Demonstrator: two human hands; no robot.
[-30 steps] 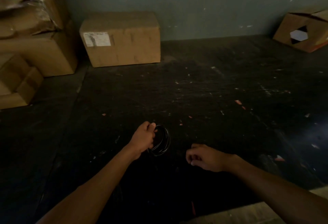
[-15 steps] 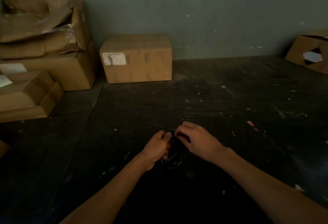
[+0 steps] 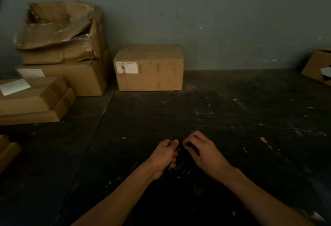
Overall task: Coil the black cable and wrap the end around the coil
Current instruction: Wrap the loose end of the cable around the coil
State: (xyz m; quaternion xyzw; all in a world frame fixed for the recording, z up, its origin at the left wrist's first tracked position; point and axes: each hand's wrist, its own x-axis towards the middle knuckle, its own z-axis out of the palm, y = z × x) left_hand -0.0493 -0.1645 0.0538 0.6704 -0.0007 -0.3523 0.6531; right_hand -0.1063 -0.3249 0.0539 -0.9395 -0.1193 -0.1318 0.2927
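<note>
The black cable [image 3: 180,167] is wound into a small coil of several loops, held just above the dark table between my hands. My left hand [image 3: 163,155] is closed around the coil's left side. My right hand [image 3: 202,152] pinches the cable at the top of the coil with fingertips close to my left thumb. The loose end is hidden under my fingers and lost against the dark surface.
A sealed cardboard box [image 3: 149,68] stands against the wall behind the hands. Stacked, partly crushed boxes [image 3: 60,46] fill the back left. Another box [image 3: 317,67] sits at the right edge. The dark table [image 3: 241,118] is speckled with small scraps.
My right hand came from lower right up to the coil and now pinches the cable at its top. My left hand kept its hold. The view tilted up.
</note>
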